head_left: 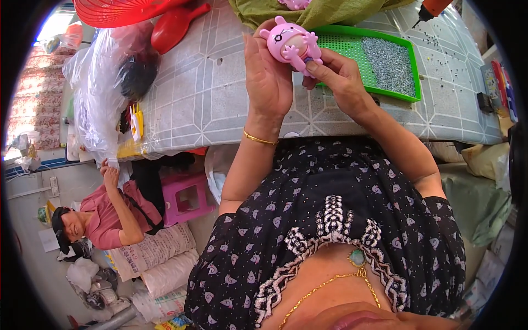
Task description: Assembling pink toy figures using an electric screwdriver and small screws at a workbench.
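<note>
Above the table, both hands hold a pink plastic bear-shaped toy (281, 39) with round ears, a dark ring-like mark on its head and small paws. My left hand (268, 74) supports it from behind, palm turned up and thumb standing away from it; part of its fingers is hidden by the toy. At the toy's lower end, my right hand (342, 77) pinches it between thumb and fingers. Just right of the toy lies a green perforated tray (340, 48), its right part covered with small silvery screws (389, 65).
A patterned cloth covers the table (220, 104). Green fabric (352, 14) with another pink piece lies at the back. An orange electric screwdriver (432, 10) hangs back right. Red basket (118, 11), red scoop (171, 30) and plastic bags (99, 99) are left. Another person (113, 212) sits beyond.
</note>
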### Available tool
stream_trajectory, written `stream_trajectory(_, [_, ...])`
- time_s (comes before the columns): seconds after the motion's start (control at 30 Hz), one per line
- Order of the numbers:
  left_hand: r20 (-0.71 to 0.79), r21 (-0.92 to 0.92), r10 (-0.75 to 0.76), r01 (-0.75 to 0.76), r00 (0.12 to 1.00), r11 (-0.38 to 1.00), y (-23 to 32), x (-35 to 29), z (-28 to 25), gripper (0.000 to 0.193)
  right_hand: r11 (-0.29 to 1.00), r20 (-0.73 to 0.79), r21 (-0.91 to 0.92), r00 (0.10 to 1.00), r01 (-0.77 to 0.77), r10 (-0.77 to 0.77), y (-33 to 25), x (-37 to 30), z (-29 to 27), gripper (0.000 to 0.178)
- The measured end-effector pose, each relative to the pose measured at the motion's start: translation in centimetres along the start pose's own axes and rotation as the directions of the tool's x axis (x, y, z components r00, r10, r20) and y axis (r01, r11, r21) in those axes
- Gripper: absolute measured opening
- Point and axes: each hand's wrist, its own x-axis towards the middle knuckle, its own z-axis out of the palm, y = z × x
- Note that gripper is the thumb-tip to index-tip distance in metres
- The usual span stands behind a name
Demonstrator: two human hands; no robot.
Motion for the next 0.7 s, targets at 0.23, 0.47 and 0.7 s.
stream_trajectory(0.23, [-0.072,0.043,0.025,-0.022,0.997,0.999,0.16,0.41,-0.4,0.069,0.999,0.015,0.041,1.0,0.013,-0.014,-0.1,0.2,0.59,0.035])
stream_trajectory(0.47, [-0.064,-0.047,-0.004,0.001,0.998,0.999,0.5,0.32,-0.29,0.054,0.989,0.051,0.143,0.998,-0.031,0.024,0.0,-0.01,0.57,0.037])
stream_trajectory(0.7, [-0.081,0.045,-0.003,0.006,0.997,0.999,-0.2,0.16,-0.61,0.067,0.999,0.045,0.036,0.999,0.016,-0.017,0.4,0.13,0.21,0.032])
